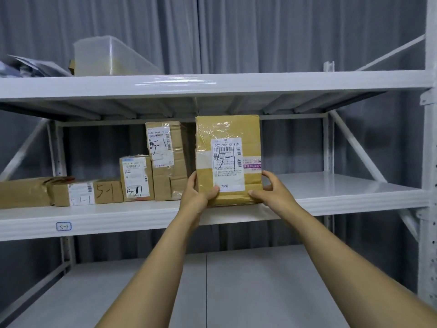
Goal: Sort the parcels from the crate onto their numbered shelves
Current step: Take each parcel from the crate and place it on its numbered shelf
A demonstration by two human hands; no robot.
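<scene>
A tall cardboard parcel (228, 138) with a white label marked 5-1 stands upright on the middle shelf (343, 200). My left hand (197, 194) grips its lower left corner, thumb across the front. My right hand (272, 189) holds its lower right corner, fingers curled round the edge. The shelf's front edge carries a small tag reading 5-1 (63, 226). To the left stand several more parcels marked 5-1: a tall one (168, 162), a smaller upright one (136, 178), a flat one (87, 191) and a taped one (23, 192). The crate is out of view.
The top shelf (212, 82) holds a translucent plastic bin (106, 56) and crumpled wrapping (26, 66) at the left. A lower shelf (260, 280) lies below my arms. White uprights (429, 162) and diagonal braces frame the rack; a grey curtain hangs behind.
</scene>
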